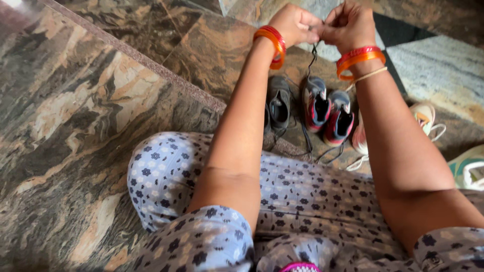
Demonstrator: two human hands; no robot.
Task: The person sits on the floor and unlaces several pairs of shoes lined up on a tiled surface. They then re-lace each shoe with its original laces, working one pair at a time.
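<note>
- A person seated on a marble step is working a dark shoelace with both arms stretched out ahead.
- The left hand, orange and red bangles at its wrist, is curling its fingers together and pinching the lace's upper end; its forearm is running straight up from the patterned knee.
- Just right of those fingertips, almost touching them, the right hand is pinching the same lace with bunched fingers, wrist bent down, matching bangles and a pale thread below.
- The lace is hanging straight down from the pinch toward a red-and-blue pair of shoes on the floor beneath the fingers.
- A dark grey shoe is lying below and left of the fingers; white shoes are sitting lower right.
- Judging by the grip, keeping both pinches close and the lace taut would best control the small knot or tip being handled.
</note>
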